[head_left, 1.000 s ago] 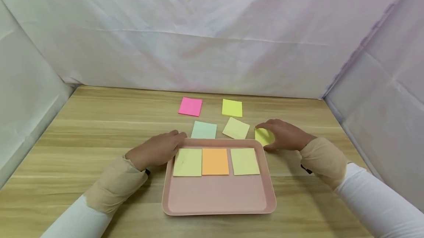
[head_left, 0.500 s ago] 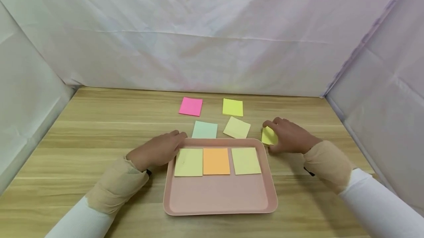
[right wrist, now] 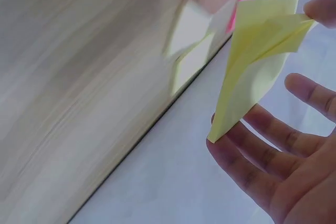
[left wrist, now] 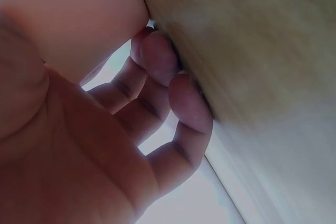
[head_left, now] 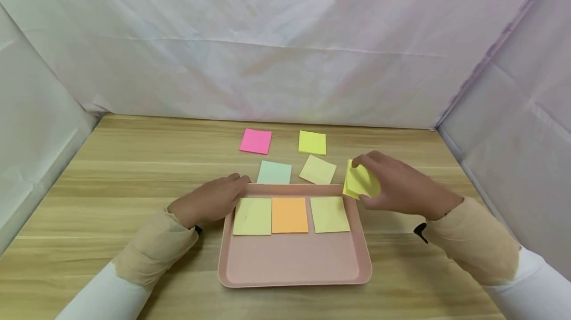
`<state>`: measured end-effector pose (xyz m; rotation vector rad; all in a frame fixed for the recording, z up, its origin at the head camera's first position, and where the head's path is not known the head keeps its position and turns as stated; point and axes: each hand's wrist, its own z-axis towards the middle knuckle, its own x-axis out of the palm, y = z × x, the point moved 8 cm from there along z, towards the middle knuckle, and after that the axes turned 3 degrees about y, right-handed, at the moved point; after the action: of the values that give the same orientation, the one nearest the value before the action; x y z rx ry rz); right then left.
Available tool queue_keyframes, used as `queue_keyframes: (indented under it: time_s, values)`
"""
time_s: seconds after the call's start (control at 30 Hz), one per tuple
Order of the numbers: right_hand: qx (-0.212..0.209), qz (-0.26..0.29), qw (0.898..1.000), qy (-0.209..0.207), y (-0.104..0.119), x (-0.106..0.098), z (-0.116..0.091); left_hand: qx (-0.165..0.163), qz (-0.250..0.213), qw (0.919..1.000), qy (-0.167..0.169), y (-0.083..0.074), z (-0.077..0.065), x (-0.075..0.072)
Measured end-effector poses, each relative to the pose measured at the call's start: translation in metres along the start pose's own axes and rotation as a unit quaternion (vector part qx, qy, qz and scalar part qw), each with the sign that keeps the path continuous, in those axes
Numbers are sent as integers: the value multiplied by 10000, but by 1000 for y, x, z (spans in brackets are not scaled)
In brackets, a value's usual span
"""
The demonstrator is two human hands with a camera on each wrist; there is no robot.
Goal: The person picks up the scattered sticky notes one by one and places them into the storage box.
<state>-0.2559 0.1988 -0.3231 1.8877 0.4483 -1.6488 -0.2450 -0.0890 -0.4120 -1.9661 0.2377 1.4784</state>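
My right hand (head_left: 394,186) pinches a yellow sticky note pad (head_left: 359,181) by its edges, tilted up beside the far right corner of the pink tray (head_left: 292,260). In the right wrist view some sheets of the pad (right wrist: 252,51) bend away from the rest, between thumb and fingertips. At the tray's far left corner, my left hand (head_left: 209,201) grips the rim; the left wrist view has its curled fingers (left wrist: 189,98) low against the table beside the tray wall (left wrist: 79,14). Along the tray's far side lie a yellow-green pad (head_left: 252,216), an orange pad (head_left: 290,215) and a pale yellow pad (head_left: 330,214).
Behind the tray on the wooden table (head_left: 134,171) lie a pink pad (head_left: 256,141), a bright yellow pad (head_left: 312,142), a mint green pad (head_left: 274,173) and a turned pale yellow pad (head_left: 318,169). White cloth (head_left: 267,42) hangs behind the table, with white walls at both sides.
My right hand first slid the yellow sticky note pad right along the table, then raised and tilted it, moving back slightly left. My left hand has stayed at the tray corner.
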Motion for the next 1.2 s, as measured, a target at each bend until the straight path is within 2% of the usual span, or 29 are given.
queue_keyframes:
  time_s: [0.13,0.3,0.5,0.67,0.87,1.2]
  values:
    - [-448,-221,9988,-17,34,4,-3,57,-83,9999,-18,-1,-1,-1]
    - [-965,-426,9943,176,70,21,-6,78,-161,9998,-30,-1,-1,-3]
    - [-1458,-574,9866,449,98,46,-12,57,-231,9997,-6,-1,-2,-4]
    - [-1670,-663,9819,604,111,61,-18,64,-233,9997,-11,0,-2,-3]
    - [-1763,-793,9786,700,114,75,-22,28,-229,9997,9,2,-1,-3]
    - [-1999,-875,9740,605,115,78,-22,88,-203,9997,-51,1,0,-4]
